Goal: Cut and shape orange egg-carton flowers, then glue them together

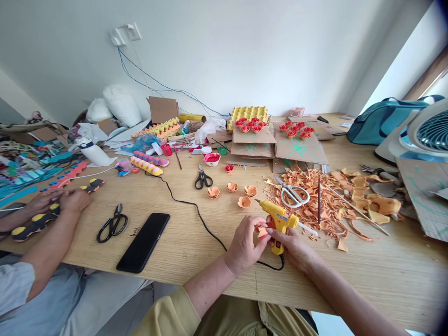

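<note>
In the head view my left hand (247,245) pinches a small orange egg-carton flower piece (261,231) between thumb and fingers. My right hand (296,245) is wrapped round the handle of a yellow hot glue gun (275,212), and its thumb reaches across to the orange piece. The gun's nozzle points up and left, and a white glue stick (308,228) sticks out of its back. Just beyond my hands stand several orange carton flowers (244,202) and one red flower (229,168).
White-handled scissors (295,196) lie on orange scraps (325,205) at right. Black scissors (203,178), a phone (143,242) and the gun's cord (196,205) are to the left. Red flowers (250,124) stand on cardboard (254,135). A co-worker's hands (73,200) hold a painted carton strip (37,224).
</note>
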The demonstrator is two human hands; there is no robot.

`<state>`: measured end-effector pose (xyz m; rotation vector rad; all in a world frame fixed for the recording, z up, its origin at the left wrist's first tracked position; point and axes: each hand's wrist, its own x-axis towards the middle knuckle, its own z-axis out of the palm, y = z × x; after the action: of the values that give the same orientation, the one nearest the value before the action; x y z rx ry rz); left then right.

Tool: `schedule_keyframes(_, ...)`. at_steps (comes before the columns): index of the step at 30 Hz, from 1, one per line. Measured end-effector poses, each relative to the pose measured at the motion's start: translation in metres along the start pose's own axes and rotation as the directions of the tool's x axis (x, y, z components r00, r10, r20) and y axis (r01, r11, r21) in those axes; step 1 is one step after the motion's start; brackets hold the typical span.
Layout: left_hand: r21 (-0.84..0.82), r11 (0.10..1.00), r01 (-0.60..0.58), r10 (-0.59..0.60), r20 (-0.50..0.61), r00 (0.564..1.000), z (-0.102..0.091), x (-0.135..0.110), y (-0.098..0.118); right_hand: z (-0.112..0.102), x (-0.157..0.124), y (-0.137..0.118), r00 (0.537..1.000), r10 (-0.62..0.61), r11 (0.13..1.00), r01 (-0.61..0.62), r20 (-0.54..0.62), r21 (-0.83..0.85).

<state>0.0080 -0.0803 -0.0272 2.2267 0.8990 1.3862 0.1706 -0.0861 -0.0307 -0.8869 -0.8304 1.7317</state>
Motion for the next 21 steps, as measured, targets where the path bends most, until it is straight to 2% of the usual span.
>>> schedule_keyframes(8, -0.025, 1.000, -0.006, 0.005, -0.006, 1.000, -0.003, 0.000, -0.003, 0.000, 0.000, -0.003, 0.995, 0.018, 1.000, -0.019, -0.094, -0.009)
schedule_keyframes(13, -0.029, 1.000, 0.006, -0.007, -0.040, 0.999, -0.008, 0.001, -0.002, 0.002, -0.002, -0.005, 0.997, -0.008, 1.000, 0.006, -0.079, -0.023)
schedule_keyframes(17, -0.068, 0.993, 0.093, -0.100, -0.123, 0.987, -0.010, 0.002, -0.003, 0.001, -0.001, -0.006, 0.997, -0.012, 0.999, 0.009, -0.076, -0.043)
schedule_keyframes(21, -0.154, 0.964, 0.218, -0.244, -0.172, 0.954, -0.011, 0.005, -0.008, 0.001, -0.001, -0.006, 0.997, -0.016, 0.999, 0.013, -0.071, -0.041)
